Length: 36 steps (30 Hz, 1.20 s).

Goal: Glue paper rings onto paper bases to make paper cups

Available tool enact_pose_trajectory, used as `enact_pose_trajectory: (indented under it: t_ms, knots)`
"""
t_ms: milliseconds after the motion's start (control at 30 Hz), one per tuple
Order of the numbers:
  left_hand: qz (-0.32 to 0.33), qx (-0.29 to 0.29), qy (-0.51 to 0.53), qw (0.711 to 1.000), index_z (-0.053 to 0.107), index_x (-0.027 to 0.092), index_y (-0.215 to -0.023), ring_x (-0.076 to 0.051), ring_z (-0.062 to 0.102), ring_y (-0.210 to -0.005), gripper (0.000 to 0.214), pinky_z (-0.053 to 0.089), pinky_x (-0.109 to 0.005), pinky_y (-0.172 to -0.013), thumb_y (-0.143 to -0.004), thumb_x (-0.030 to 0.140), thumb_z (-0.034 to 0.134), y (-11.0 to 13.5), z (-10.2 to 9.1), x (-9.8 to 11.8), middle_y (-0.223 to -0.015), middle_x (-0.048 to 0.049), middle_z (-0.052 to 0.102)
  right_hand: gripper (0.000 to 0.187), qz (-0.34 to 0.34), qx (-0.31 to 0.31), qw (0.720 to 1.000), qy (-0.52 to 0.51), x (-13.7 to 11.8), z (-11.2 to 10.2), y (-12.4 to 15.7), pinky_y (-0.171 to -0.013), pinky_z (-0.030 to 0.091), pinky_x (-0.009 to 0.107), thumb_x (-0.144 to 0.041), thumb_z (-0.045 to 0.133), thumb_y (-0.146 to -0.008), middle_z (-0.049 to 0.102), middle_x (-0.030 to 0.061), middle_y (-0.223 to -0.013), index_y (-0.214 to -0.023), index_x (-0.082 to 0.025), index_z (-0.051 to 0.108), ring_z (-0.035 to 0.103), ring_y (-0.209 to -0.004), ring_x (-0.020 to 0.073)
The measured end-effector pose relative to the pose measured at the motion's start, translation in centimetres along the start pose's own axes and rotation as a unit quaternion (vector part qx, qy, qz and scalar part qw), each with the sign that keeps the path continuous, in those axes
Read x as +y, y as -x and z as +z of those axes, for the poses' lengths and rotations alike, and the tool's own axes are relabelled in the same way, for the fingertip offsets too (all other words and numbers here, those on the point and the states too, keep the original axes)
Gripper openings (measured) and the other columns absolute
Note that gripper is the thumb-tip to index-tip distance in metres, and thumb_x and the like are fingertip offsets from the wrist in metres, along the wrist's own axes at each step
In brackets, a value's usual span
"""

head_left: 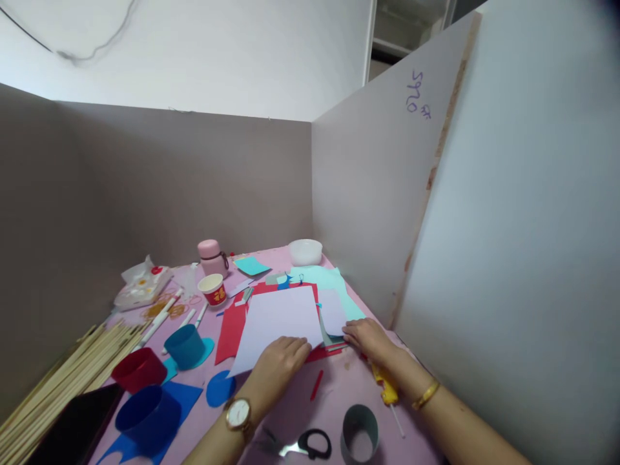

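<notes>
A large white sheet of paper (278, 323) lies over red paper in the middle of the table. My left hand (283, 361), with a watch at the wrist, grips its near edge; the thumb is hidden. To the right, my right hand (365, 339) has its fingers closed on the near edge of a smaller white paper piece (332, 311). Below that piece are grey and pale green sheets (346, 294). A yellow glue gun (386, 387) lies under my right forearm. Black-handled scissors (314, 444) and a grey paper ring (359, 433) are near the front.
At left stand teal (185, 347), red (140, 370) and blue paper rings (148, 413), beside wooden sticks (68, 374) and a dark flat object (72, 426). Farther back are a paper cup (213, 290), pink flask (211, 258) and white bowl (305, 252). Partition walls (194, 181) enclose the table.
</notes>
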<state>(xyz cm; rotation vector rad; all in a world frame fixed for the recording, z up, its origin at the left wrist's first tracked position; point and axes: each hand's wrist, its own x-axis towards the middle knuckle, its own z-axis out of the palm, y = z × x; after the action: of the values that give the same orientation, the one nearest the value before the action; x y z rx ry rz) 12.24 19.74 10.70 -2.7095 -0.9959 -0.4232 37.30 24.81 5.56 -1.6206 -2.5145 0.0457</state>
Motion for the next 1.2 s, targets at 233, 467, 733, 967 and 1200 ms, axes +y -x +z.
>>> enact_pose_trajectory:
  t_ms: [233,467,733,967,1200]
  knots:
    - [-0.042,-0.042,0.001,0.998,0.062,0.015,-0.082,-0.012,0.063,-0.070,0.010,0.054,-0.031,-0.067,-0.089,0.022,0.059,0.9,2.8,1.4,-0.076,0.0020,0.065,0.016,0.001,-0.035,0.998,0.049,-0.3,-0.2,0.1,-0.084,0.052,0.040,-0.029,0.056,-0.092,0.065,0.0054,-0.110,-0.103,-0.019,0.063,0.064,-0.094,0.0188]
    - [-0.173,0.046,-0.038,0.983,0.059,0.017,-0.108,-0.015,0.064,-0.079,0.018,0.055,-0.033,-0.070,-0.092,0.021,0.054,-0.4,0.3,-1.0,-0.091,-0.0019,0.066,0.018,0.014,-0.028,0.999,0.040,-0.4,0.1,0.0,-0.083,0.053,0.041,-0.029,0.056,-0.092,0.065,0.0056,-0.110,-0.106,-0.018,0.062,0.064,-0.094,0.0192]
    - [-0.202,0.095,-0.056,0.973,0.059,0.017,-0.106,-0.014,0.064,-0.077,0.017,0.055,-0.031,-0.068,-0.092,0.023,0.053,-1.3,-0.4,-2.0,-0.089,-0.0015,0.065,0.020,0.047,-0.007,0.998,-0.050,0.9,0.9,-0.4,-0.080,0.054,0.040,-0.031,0.056,-0.092,0.066,0.0049,-0.106,-0.105,-0.017,0.062,0.065,-0.091,0.0189]
    - [-0.215,0.052,-0.056,0.974,0.060,0.016,-0.107,-0.014,0.065,-0.078,0.017,0.056,-0.032,-0.068,-0.091,0.021,0.055,-1.3,0.1,-1.6,-0.092,-0.0018,0.066,0.022,0.030,-0.034,0.986,-0.161,2.8,1.2,-0.9,-0.075,0.055,0.037,-0.032,0.056,-0.092,0.066,0.0037,-0.103,-0.105,-0.016,0.062,0.066,-0.085,0.0185]
    - [-0.227,0.009,-0.056,0.972,0.059,0.016,-0.108,-0.015,0.065,-0.080,0.019,0.056,-0.033,-0.070,-0.091,0.022,0.055,-1.7,-0.4,-1.2,-0.094,-0.0023,0.066,0.024,0.034,-0.068,0.971,-0.228,3.6,1.9,-1.4,-0.073,0.056,0.037,-0.033,0.058,-0.091,0.066,0.0028,-0.103,-0.105,-0.015,0.062,0.066,-0.085,0.0199]
